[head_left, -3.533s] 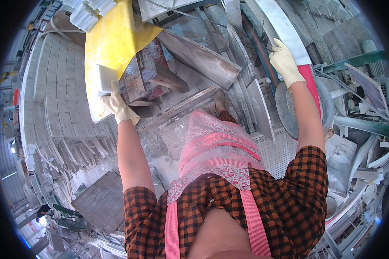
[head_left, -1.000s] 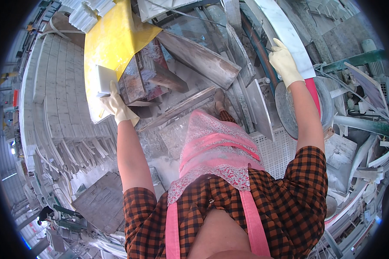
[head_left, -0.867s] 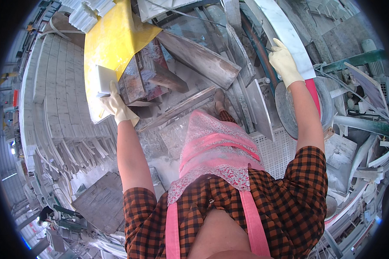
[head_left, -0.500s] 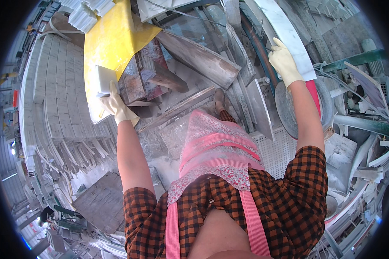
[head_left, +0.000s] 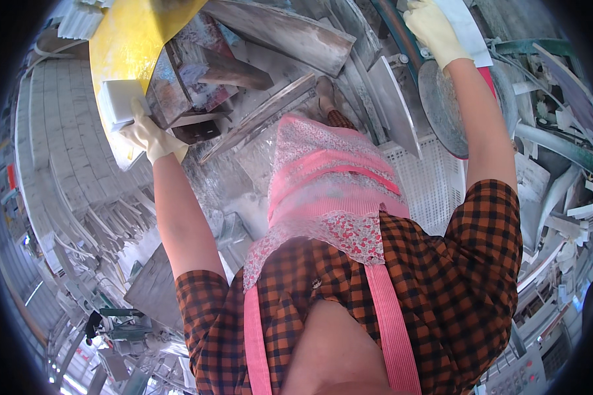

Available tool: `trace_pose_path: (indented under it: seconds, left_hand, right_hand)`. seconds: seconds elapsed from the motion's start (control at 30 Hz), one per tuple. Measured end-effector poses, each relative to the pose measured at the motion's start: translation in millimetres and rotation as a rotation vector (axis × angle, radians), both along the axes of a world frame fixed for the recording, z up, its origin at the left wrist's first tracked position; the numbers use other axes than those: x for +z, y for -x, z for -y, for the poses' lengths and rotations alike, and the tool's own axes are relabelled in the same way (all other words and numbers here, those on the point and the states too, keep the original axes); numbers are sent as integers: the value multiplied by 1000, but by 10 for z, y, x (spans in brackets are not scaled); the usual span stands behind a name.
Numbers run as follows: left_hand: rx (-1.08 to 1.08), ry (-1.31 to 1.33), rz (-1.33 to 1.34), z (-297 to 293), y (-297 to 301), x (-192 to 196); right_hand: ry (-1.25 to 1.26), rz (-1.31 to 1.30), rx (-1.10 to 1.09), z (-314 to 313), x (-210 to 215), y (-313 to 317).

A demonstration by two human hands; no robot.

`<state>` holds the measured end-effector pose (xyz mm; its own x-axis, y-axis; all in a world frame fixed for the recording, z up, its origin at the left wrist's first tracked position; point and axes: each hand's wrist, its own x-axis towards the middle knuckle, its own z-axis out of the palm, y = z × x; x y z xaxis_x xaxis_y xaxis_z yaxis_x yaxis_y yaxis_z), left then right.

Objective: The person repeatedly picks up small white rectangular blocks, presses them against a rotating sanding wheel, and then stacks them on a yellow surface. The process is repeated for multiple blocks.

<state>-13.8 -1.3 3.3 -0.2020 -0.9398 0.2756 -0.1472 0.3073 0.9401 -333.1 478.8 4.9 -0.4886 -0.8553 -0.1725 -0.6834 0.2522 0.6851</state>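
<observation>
My left hand [head_left: 153, 135], in a pale rubber glove, grips the near right side of a small white rectangular block [head_left: 124, 100]. The block rests against a wet yellow sheet [head_left: 126, 56]; whether it is one piece or stacked tiles is unclear. My right hand [head_left: 435, 31], gloved alike, lies at the left edge of a long white stone strip [head_left: 464, 29] with grey veining. Its fingers point up and left, apart, and the picture's top edge cuts them partly off. Beneath the strip sits a round grey disc [head_left: 445, 108] with a red band beside it.
Long grey-white strips [head_left: 59, 125] are stacked at the left. Dusty boards [head_left: 290, 29] lean in the middle, near a thin upright slab [head_left: 395, 105] and a perforated white panel [head_left: 428, 174]. Green pipes [head_left: 560, 141] and stone scraps crowd the right side. My shoe [head_left: 324, 92] shows between the boards.
The view has shifted, so the scene sits higher in the picture. My left hand stays on the white block. My right hand stays by the stone strip, its fingers now nearer the top edge.
</observation>
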Motion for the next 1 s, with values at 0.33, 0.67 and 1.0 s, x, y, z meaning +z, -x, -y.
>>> trace_pose_path:
  seconds: [0.33,0.67,1.0]
  left_hand:
    - [28,-113,30,-116,30,83]
    - [18,-124,23,-159,35,128]
    - [51,-83,50,-177,36,133]
  right_hand:
    - [268,68,14,-52,-238,137]
    - [320,113,32,-48,-180,108]
    - [354,148,37,-68,-187,125]
